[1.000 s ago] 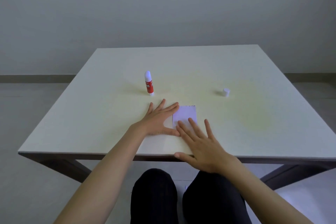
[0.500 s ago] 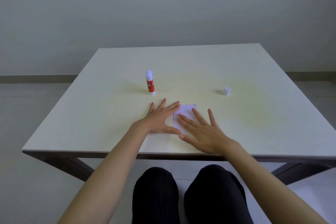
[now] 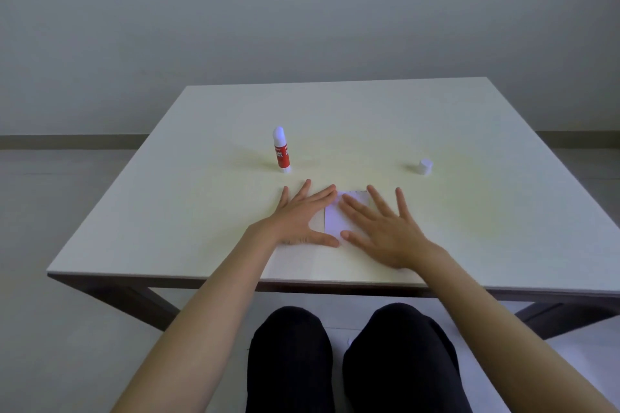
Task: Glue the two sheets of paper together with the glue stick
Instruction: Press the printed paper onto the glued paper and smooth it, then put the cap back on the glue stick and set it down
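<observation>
Both hands lie flat, fingers spread: the left hand (image 3: 303, 218) beside the paper (image 3: 335, 218), the right hand (image 3: 382, 231) pressing on it near the table's (image 3: 469, 144) front edge. Behind stands the glue stick (image 3: 281, 151), uncapped; its cap (image 3: 425, 167) sits well apart, to the right. Pale tabletop, grey wall (image 3: 302, 10), grey floor (image 3: 50, 211).
</observation>
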Demonstrator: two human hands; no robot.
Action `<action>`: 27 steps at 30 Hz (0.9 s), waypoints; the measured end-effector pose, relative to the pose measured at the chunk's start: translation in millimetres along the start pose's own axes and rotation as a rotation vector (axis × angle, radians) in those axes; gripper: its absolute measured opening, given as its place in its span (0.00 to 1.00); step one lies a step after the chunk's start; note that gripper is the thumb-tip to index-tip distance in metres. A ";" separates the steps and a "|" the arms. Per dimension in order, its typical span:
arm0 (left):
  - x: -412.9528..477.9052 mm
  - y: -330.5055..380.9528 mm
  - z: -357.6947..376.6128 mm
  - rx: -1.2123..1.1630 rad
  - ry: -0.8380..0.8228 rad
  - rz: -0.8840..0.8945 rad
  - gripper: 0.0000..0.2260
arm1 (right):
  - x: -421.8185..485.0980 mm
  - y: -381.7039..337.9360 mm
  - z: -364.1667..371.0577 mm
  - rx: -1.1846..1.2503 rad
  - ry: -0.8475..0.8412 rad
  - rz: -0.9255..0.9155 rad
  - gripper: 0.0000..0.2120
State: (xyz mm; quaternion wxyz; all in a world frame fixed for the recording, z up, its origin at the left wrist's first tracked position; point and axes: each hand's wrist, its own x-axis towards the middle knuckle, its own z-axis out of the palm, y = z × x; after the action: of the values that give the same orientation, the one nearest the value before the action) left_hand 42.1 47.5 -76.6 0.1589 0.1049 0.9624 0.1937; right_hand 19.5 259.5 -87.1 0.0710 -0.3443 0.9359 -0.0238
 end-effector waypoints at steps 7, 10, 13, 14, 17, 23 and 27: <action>-1.5 -0.9 3.2 -0.043 0.054 0.009 0.45 | 9.2 12.5 5.9 0.043 0.054 0.059 0.31; -5.7 -1.6 -1.2 -0.258 0.110 0.029 0.40 | 8.5 13.2 6.1 0.050 0.059 0.062 0.31; -5.6 -2.0 -12.0 -0.669 0.528 -0.019 0.26 | 5.2 11.4 5.6 0.076 0.118 0.056 0.30; -2.6 -2.7 -16.9 -0.685 0.759 -0.098 0.22 | 4.2 10.6 4.2 0.094 0.145 0.047 0.30; 17.0 -12.9 -34.5 -0.637 1.089 -0.366 0.21 | 1.2 8.6 1.2 0.176 0.228 0.027 0.31; 56.9 -26.1 -44.8 -0.678 0.929 -0.491 0.12 | -3.3 11.5 -2.3 0.569 0.651 0.143 0.18; 52.4 -7.9 -47.4 -0.785 0.935 -0.431 0.12 | -4.1 14.8 -6.1 0.896 0.831 0.349 0.11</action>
State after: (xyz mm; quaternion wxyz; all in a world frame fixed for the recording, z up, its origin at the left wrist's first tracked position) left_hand -24.1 38.1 -52.2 -0.2150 -0.2521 0.7871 0.5202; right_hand 12.2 273.4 -82.0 -0.1580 -0.0856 0.8270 -0.5326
